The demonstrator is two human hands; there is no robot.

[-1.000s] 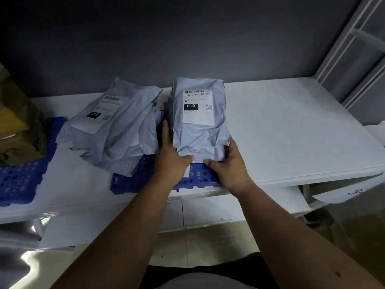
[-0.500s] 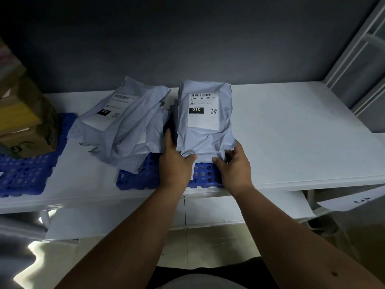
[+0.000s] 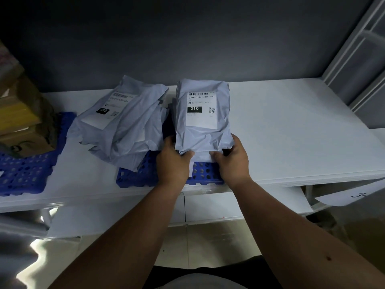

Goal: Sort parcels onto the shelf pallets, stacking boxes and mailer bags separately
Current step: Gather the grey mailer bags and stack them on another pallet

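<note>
A grey mailer bag point(image 3: 203, 134) with a white "010" label lies on top of a small stack on the blue pallet point(image 3: 200, 174) at the shelf's front edge. My left hand point(image 3: 171, 161) grips its near left corner and my right hand point(image 3: 233, 159) grips its near right corner, thumbs on top. To the left, a loose pile of grey mailer bags point(image 3: 120, 126) leans across the same pallet. Cardboard boxes point(image 3: 18, 117) are stacked on a second blue pallet point(image 3: 27, 172) at the far left.
The white shelf point(image 3: 302, 130) runs wide to the right of the pallet, against a dark wall. A white rack frame point(image 3: 358, 49) stands at the right. A paper tag point(image 3: 350, 195) hangs under the shelf edge. A lower shelf and tiled floor lie below.
My left hand has slid from the bag's left side to its near corner. Both hands have nudged the stack slightly; the bag stays on the pallet.
</note>
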